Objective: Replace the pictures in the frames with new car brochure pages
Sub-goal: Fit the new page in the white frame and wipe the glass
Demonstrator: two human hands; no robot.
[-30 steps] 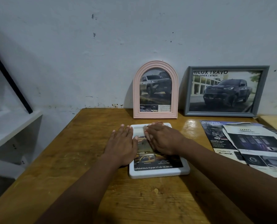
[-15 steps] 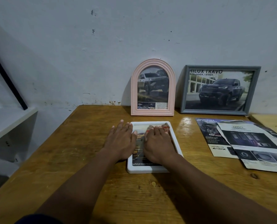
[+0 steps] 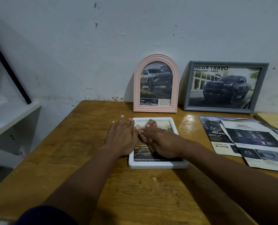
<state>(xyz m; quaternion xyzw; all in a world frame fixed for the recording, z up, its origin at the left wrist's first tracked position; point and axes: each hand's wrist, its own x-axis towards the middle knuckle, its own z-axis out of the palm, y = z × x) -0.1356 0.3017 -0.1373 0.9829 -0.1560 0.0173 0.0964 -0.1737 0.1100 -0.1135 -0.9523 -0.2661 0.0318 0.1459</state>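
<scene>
A white frame [image 3: 180,164] lies flat on the wooden table [image 3: 89,143] with a car brochure page [image 3: 159,122] inside it. My left hand [image 3: 121,138] rests flat with straight fingers on the frame's left edge and the table beside it. My right hand [image 3: 162,143] presses flat on the page in the frame, fingers pointing left toward the other hand. A pink arched frame [image 3: 156,83] and a grey rectangular frame [image 3: 224,86], both showing pickup trucks, lean upright against the wall behind.
Loose brochure pages [image 3: 251,140] lie overlapping on the table at the right. A white shelf [image 3: 8,120] with a black diagonal bar [image 3: 8,69] stands at the left. A second, paler table edge [image 3: 274,120] shows at the far right.
My right hand has turned and slid across the page, its fingers now pointing left instead of forward. My left hand has stayed flat at the frame's left edge.
</scene>
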